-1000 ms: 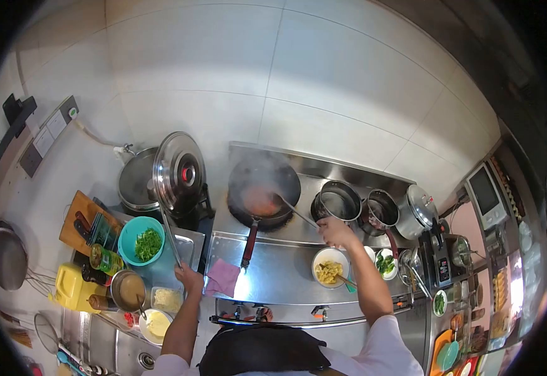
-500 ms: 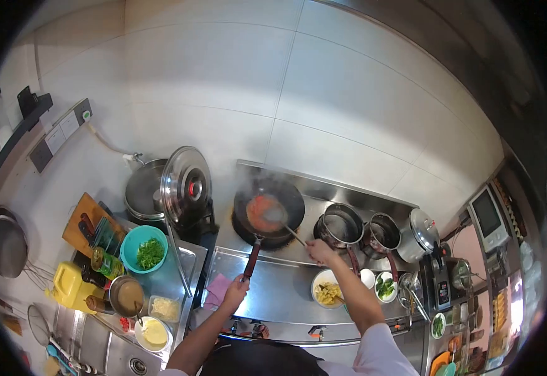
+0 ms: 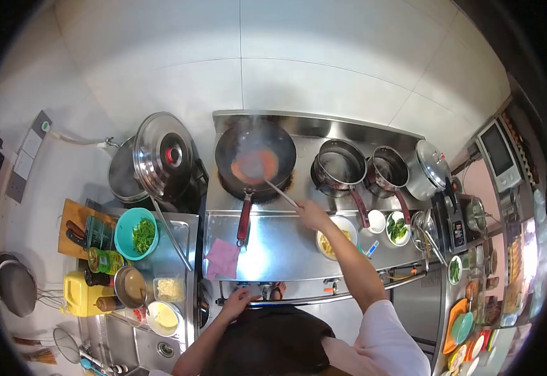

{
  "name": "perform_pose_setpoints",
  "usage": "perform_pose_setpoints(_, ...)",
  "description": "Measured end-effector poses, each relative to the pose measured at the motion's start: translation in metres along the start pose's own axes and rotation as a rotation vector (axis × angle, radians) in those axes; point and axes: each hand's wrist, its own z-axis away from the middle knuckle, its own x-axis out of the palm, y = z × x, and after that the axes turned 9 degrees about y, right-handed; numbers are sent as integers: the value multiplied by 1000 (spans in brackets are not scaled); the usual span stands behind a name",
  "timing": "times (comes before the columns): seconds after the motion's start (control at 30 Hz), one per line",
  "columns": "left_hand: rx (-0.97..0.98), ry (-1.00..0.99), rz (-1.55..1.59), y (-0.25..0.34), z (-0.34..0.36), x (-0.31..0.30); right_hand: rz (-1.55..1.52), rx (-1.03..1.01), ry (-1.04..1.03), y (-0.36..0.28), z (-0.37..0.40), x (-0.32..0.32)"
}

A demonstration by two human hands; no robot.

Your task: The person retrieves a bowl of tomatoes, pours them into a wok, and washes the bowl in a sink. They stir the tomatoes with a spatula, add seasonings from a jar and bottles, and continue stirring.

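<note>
My right hand (image 3: 314,216) is closed round the handle of a ladle (image 3: 281,192), whose head is blurred by steam in the black wok (image 3: 229,147). Reddish-orange food (image 3: 267,161) lies in the bottom of the wok. Down at the stove's front edge, my left hand (image 3: 237,303) has its fingers closed at a stove knob (image 3: 243,287), partly hidden. Away from both hands, the wok's dark red handle (image 3: 244,220) points toward me. A bowl of yellow food (image 3: 328,245) is partly under my right forearm.
Two saucepans (image 3: 342,164) stand right of the wok, with a pressure cooker (image 3: 429,164) beyond. A lidded stockpot (image 3: 160,156) is at the left. A pink cloth (image 3: 223,258) lies on the steel ledge. The left counter holds a teal bowl of greens (image 3: 140,235) and a yellow jug (image 3: 85,293).
My left hand has let go of the wok handle and moved down to the stove front. My right hand keeps the ladle in the wok. The view has shifted.
</note>
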Motion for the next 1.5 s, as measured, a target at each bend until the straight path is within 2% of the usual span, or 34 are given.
perform_pose_setpoints(0.03,23,40,-24,4,2,-4,153,-80,7,1,4,-11)
perform_pose_setpoints(0.13,-49,125,87,30,11,-17,296,87,-23,-28,4,-45)
perform_pose_setpoints(0.17,-62,105,200,28,9,-20,273,109,-41,-26,1,-37)
perform_pose_setpoints(0.23,-94,117,28,46,11,-20,230,147,-54,-18,-15,-18)
perform_pose_setpoints(0.33,-72,82,151,36,-2,-14,40,76,8,-14,-6,-12)
perform_pose_setpoints(0.43,-72,88,218,47,-4,-7,117,123,-19,-29,15,-57)
perform_pose_setpoints(0.47,-108,119,234,78,8,-1,159,134,10,-25,17,-61)
perform_pose_setpoints(0.5,-115,117,220,86,9,1,201,140,40,-22,16,-61)
perform_pose_setpoints(0.57,-34,155,283,99,14,8,231,146,99,-24,23,-60)
perform_pose_setpoints(0.67,-7,170,308,82,14,8,187,91,252,-35,37,-64)
perform_pose_setpoints(0.77,-70,189,224,54,24,1,-99,75,508,-35,54,-43)
perform_pose_setpoints(0.8,-110,210,204,61,37,0,-203,11,525,-27,56,-33)
perform_pose_setpoints(0.9,-85,323,173,46,62,4,-464,166,281,-15,51,-8)
perform_pose_setpoints(0.93,-127,329,166,39,72,4,-538,-2,359,-17,50,-1)
perform_pose_setpoints(1.0,-191,329,144,41,88,-1,-517,83,316,-29,47,-7)
perform_pose_setpoints(1.03,-240,384,235,30,93,-3,-499,132,302,-32,48,-10)
perform_pose_setpoints(1.1,-319,467,416,1,97,-8,-494,24,405,-30,45,-8)
perform_pose_setpoints(1.2,-322,566,694,-36,108,-24,-422,-238,605,-48,36,-5)
perform_pose_setpoints(1.27,-351,691,811,-56,108,-38,-333,-105,586,-61,41,3)
perform_pose_setpoints(1.3,-269,746,851,-75,105,-41,-301,-104,592,-46,40,25)
perform_pose_setpoints(1.37,-265,801,893,-84,94,-56,-307,-150,602,-36,39,59)
perform_pose_setpoints(1.4,-218,839,931,-84,86,-62,20,130,206,-45,37,41)
perform_pose_setpoints(1.5,-138,885,1041,-83,59,-83,112,-135,403,-35,63,57)
